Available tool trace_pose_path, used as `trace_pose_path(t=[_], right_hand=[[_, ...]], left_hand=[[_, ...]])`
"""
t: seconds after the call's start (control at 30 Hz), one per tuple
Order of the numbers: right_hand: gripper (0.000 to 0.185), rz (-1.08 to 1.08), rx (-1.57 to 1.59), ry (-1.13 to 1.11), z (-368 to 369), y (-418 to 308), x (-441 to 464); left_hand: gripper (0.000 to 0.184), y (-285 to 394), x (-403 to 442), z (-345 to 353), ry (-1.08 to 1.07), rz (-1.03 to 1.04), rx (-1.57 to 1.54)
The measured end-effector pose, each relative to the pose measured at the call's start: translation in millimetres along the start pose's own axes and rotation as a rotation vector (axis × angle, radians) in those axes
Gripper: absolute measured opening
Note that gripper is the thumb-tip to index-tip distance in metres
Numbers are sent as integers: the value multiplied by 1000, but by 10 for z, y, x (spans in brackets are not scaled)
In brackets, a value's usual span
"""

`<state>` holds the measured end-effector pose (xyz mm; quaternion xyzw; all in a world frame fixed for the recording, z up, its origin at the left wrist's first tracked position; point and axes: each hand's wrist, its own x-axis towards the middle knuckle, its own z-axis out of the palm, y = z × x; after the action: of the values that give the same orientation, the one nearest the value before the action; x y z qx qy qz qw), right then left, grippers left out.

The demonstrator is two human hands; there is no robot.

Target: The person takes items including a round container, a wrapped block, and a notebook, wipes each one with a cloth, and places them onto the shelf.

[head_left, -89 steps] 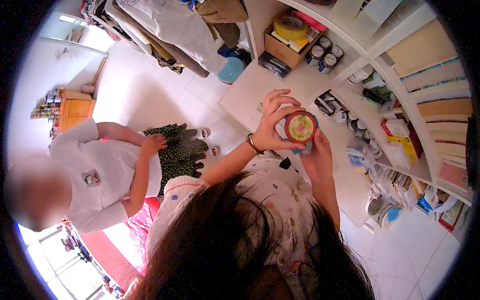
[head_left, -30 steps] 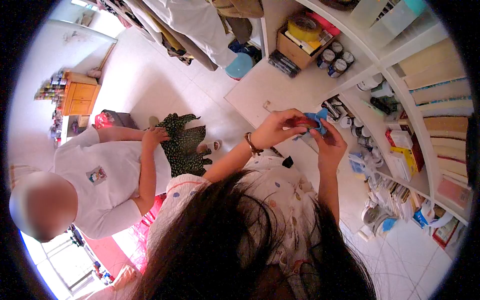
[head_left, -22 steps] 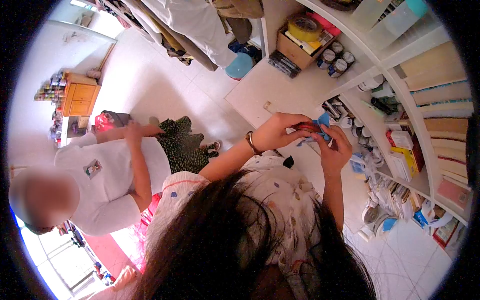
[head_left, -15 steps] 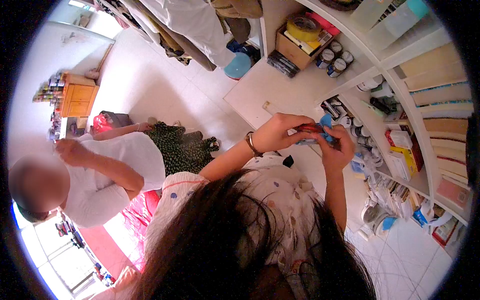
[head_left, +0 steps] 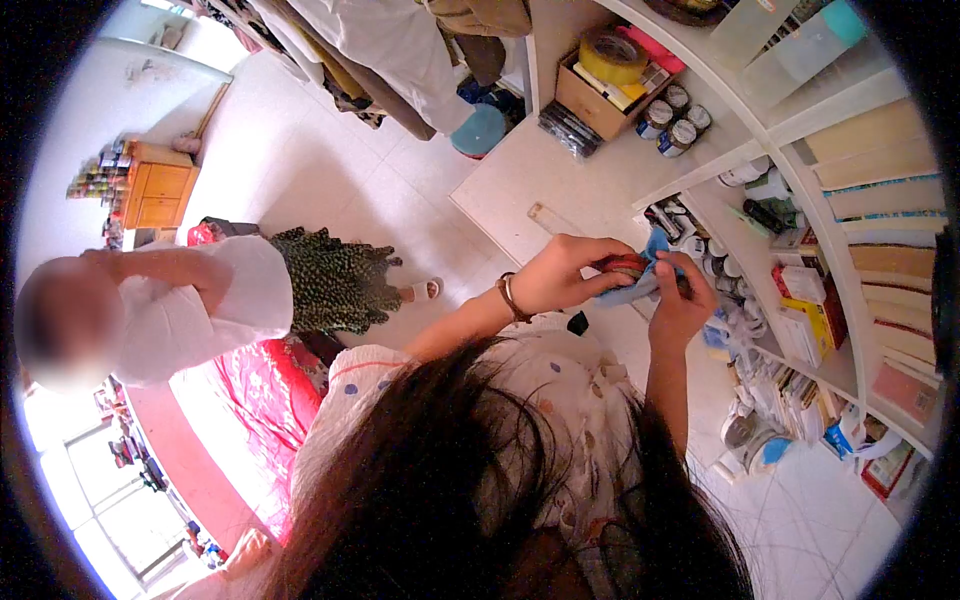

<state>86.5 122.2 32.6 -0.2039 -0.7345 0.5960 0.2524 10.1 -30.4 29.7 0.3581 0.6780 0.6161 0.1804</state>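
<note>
My left hand [head_left: 560, 272], with a bracelet at its wrist, is closed on a small red and dark rounded object [head_left: 624, 264] whose exact kind I cannot make out. A blue cloth [head_left: 656, 242] lies against that object, with part of it showing below and part sticking up between my hands. My right hand [head_left: 684, 300] pinches the cloth at the object's right side, fingers bent. Both hands are held up in front of my body, close together, and the fingers hide much of the object.
White shelves [head_left: 765, 130] with books, boxes and jars curve along the right. Hanging clothes [head_left: 385, 60] are at the top. At the left stands another person [head_left: 200, 310] in a white top and patterned skirt, near a bed with a red cover [head_left: 265, 400]. A wooden cabinet [head_left: 160, 187] stands farther back.
My hands have shifted slightly, and more of the blue cloth shows below the object. The other person has moved left, with an arm now raised to the head.
</note>
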Motion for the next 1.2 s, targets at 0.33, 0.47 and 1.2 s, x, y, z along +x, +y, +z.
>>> trace_pose_path(t=[0.33, 0.47, 1.2], right_hand=[[11, 16, 206, -51, 155, 28, -14], [20, 199, 390, -28, 228, -44, -58], [26, 399, 697, -222, 158, 2, 63]], left_hand=[[28, -1, -13, 127, 140, 261, 514], [30, 98, 1, 165, 226, 349, 652], [30, -25, -20, 62, 274, 411, 563]])
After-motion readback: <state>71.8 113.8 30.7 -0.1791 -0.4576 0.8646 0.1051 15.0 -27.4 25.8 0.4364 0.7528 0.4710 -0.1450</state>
